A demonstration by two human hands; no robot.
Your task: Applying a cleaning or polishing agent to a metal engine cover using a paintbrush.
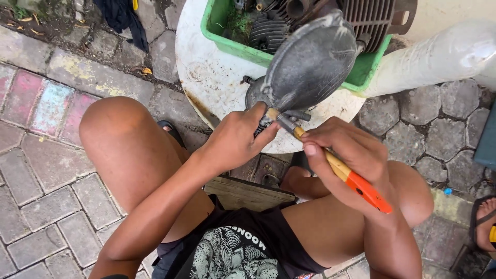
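Observation:
A grey oval metal engine cover leans against the edge of a round white drum top. My left hand grips the lower end of the part, fingers wrapped on it. My right hand holds a screwdriver with a yellow and orange handle. Its shaft points up and left, and its tip meets the part's bottom end near a small bolt. I sit on a low wooden stool with my knees apart.
A green plastic crate holding finned cylinder parts and other metal pieces stands on the drum top. A white pipe slants at the upper right. The paved ground shows dark cloth at the top left. Another person's sandalled foot is at the right edge.

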